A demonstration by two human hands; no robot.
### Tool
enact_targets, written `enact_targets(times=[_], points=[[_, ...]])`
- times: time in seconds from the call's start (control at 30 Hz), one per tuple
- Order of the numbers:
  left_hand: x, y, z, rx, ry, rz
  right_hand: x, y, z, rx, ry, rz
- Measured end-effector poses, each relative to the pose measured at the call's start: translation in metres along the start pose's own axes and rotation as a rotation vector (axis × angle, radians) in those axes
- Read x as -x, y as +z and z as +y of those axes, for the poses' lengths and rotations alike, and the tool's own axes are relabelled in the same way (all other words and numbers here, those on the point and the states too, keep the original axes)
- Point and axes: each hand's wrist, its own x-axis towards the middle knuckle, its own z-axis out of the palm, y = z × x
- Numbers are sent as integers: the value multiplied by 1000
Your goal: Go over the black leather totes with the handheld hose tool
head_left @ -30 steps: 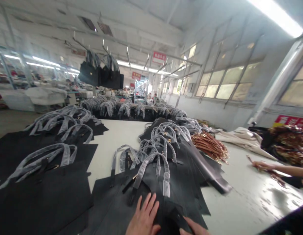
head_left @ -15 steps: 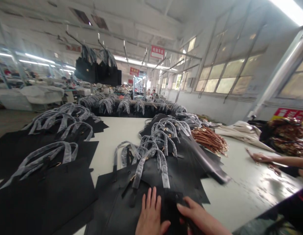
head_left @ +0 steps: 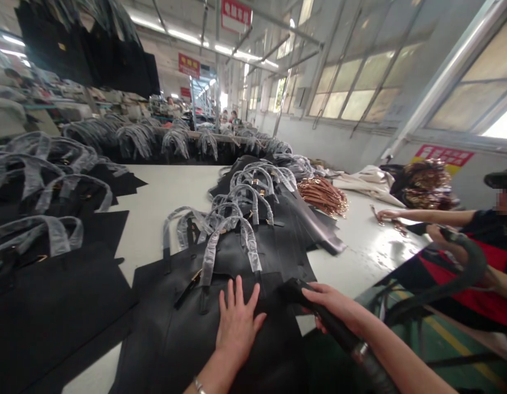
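In the head view, a black handbag lies flat in front of me, its handles wrapped in clear plastic. My left hand presses on the bag's front with fingers spread, just below the handles, holding nothing. My right hand is wrapped around the handle of a black hose nozzle, whose flat head sits at the bag's right edge. Whether that head touches the leather, I cannot tell. More black bags with wrapped handles lie overlapped behind this one.
Other black bags lie on the left of the white table. Brown leather straps are heaped at the right. Beyond them a co-worker handles straps and a thick black hose. Bags hang overhead at the left.
My view has turned right and downward. The nozzle in my right hand has moved away from my left hand, toward the bag's right edge. The left hand's fingers have spread wider.
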Motion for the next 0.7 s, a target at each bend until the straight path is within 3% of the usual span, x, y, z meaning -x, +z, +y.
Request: enact_targets(times=[0.13, 0.23, 0.33, 0.5, 0.7], points=[[-2, -1, 0, 14, 7, -24, -28, 10, -15, 4, -11, -6], [0, 0, -2, 28, 11, -8, -42, 19, -35, 10, -99, 57], [3, 0, -3, 48, -5, 24, -37, 25, -46, 19, -179, 101], [7, -4, -4, 95, -20, 66, -15, 37, -38, 123, -77, -112], [9, -10, -4, 172, -9, 49, -30, 63, -46, 224, -57, -100]])
